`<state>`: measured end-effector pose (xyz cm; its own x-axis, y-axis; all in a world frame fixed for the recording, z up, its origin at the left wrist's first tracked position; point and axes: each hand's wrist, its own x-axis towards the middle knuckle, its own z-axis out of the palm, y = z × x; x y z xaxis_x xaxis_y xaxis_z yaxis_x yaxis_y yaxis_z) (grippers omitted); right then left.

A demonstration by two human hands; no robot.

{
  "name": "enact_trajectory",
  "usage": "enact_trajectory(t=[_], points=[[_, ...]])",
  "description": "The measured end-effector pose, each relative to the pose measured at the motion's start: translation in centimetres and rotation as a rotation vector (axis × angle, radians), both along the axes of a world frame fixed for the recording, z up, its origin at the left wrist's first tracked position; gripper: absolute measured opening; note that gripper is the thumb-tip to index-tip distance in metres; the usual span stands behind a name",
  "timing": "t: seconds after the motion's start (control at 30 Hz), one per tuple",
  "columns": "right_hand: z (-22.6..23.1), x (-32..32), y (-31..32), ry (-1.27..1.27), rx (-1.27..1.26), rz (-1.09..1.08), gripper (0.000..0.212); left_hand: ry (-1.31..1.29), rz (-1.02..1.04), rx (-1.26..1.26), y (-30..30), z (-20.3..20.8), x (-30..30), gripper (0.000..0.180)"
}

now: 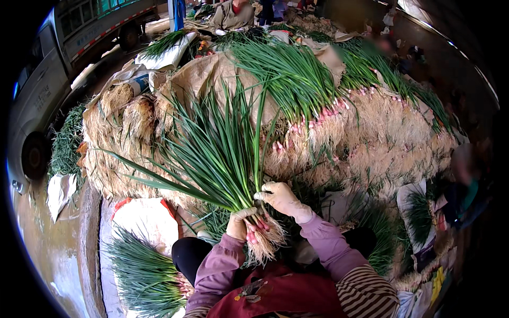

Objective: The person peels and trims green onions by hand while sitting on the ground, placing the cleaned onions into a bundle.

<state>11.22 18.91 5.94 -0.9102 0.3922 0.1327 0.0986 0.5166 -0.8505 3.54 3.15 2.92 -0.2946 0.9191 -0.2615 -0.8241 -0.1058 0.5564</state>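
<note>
Green onions (225, 164) are gripped low by the left hand (239, 223), and a stem (256, 159) is pinched by the right hand (282, 200). Other onions (142, 275) are laid on a white sack (146, 220).

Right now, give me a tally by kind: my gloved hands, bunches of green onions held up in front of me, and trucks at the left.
Gloved hands: 2
Held bunch of green onions: 1
Truck: 1
Total: 4

A head-worn fisheye looks down and forward, close above the held spring onions (227, 172), reaching a truck (40, 103) far left.
</note>
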Motion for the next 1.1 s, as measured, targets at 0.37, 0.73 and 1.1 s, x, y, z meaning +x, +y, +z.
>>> enact_trajectory(t=[0.37,0.73,1.1], points=[[4.0,-0.3,3.2,-0.658,0.438,0.245,0.042,-0.048,0.101,0.223,-2.2,4.2,0.2,0.035],[4.7,-2.8,12.4,-0.148,0.778,-0.6,0.015,-0.121,0.047,0.078,0.1,-0.2,-0.8,0.024],[3.4,3.6,0.8,-0.385,-0.139,0.48,0.024,-0.123,-0.023,0.057,0.7,0.7,-0.5,0.037]])
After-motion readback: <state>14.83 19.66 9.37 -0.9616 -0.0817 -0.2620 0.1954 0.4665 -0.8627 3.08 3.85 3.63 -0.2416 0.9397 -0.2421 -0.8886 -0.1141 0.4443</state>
